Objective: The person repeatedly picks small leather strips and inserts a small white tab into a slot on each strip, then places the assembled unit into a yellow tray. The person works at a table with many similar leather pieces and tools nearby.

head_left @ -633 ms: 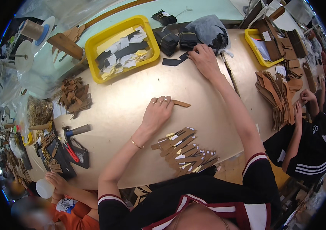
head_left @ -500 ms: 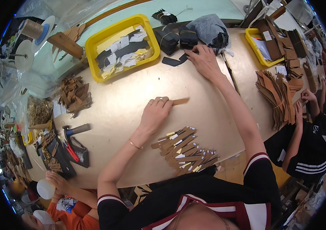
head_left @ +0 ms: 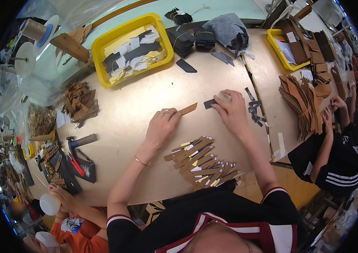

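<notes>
A tan worktable (head_left: 128, 122) fills the view, a yellow tray (head_left: 103, 40) at eleven o'clock. The left hand (head_left: 162, 126) lies palm down at centre, fingers together, pressing the end of a brown strip (head_left: 187, 109). The right hand (head_left: 229, 107), at two o'clock, pinches a dark patch (head_left: 209, 103). Finished strips (head_left: 202, 162) lie at five o'clock.

A single head-worn fisheye camera looks steeply down onto the curved tan wooden table (head_left: 115, 126), close above the wearer's own forearms, which enter from the lower edge. Straight edges bow toward the dark circular rim.
</notes>
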Demonstrator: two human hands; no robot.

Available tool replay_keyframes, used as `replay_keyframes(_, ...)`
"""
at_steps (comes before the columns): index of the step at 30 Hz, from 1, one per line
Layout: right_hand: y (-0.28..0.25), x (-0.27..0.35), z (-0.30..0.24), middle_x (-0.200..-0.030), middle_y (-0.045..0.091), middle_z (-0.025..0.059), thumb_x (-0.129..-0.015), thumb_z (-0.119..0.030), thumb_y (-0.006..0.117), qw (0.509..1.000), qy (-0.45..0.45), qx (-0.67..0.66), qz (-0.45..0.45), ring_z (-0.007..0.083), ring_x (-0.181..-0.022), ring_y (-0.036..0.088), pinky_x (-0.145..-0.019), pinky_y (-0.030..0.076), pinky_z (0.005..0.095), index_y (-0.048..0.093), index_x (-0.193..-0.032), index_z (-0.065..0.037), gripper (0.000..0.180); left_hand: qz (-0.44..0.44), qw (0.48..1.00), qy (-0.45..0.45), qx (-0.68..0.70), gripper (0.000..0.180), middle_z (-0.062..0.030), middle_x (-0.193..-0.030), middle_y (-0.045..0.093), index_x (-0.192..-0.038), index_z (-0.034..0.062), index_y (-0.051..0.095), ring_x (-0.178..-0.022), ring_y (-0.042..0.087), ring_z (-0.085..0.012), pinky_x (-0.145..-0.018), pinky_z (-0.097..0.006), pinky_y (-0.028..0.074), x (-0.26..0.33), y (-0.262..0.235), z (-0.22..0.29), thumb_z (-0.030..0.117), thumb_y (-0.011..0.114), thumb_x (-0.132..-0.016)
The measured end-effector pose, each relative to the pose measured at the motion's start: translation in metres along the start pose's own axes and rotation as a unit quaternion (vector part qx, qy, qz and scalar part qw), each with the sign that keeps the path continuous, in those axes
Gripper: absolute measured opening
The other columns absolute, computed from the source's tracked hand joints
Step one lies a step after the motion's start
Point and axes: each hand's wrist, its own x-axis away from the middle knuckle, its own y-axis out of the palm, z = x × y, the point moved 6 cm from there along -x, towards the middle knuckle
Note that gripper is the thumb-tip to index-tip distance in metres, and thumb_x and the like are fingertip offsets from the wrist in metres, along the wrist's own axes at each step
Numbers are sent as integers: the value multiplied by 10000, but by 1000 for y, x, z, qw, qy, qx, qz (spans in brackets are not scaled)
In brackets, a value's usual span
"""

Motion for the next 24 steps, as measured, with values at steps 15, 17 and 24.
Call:
replay_keyframes(15, -37, 40, -2, -1198, 606, 117, -836, -150, 751, 989, 86, -78, 87, 290, -1092, 558, -940, 454, 389, 682, -1217, -76, 394, 41, 996, -77, 22, 134, -64, -982, 662, -1011, 63, 665, -875, 615, -266, -811, -367, 461, -1, -9, 5, 108, 674, -886)
replay_keyframes(17, -44, 36, 0, -1197, 612, 117, -836, -131, 744, 988, 92, -84, 87, 287, -1098, 566, -943, 463, 375, 676, -1230, -72, 404, -7, 997, -68, 34, 132, -66, -986, 666, -1006, 57, 677, -886, 616, -274, -817, -367, 461, -3, -8, 4, 123, 675, -892)
replay_keyframes(24, -39, 24, -23, -1241, 615, 108, -860, -191, 758, 953, 117, -281, -3, 230, -1127, 585, -952, 472, 353, 664, -1227, -42, 407, -126, 939, -165, 273, 163, -62, -826, 672, -1012, 3, 674, -761, 640, -202, -757, -334, 508, -16, -2, 15, 149, 613, -971)
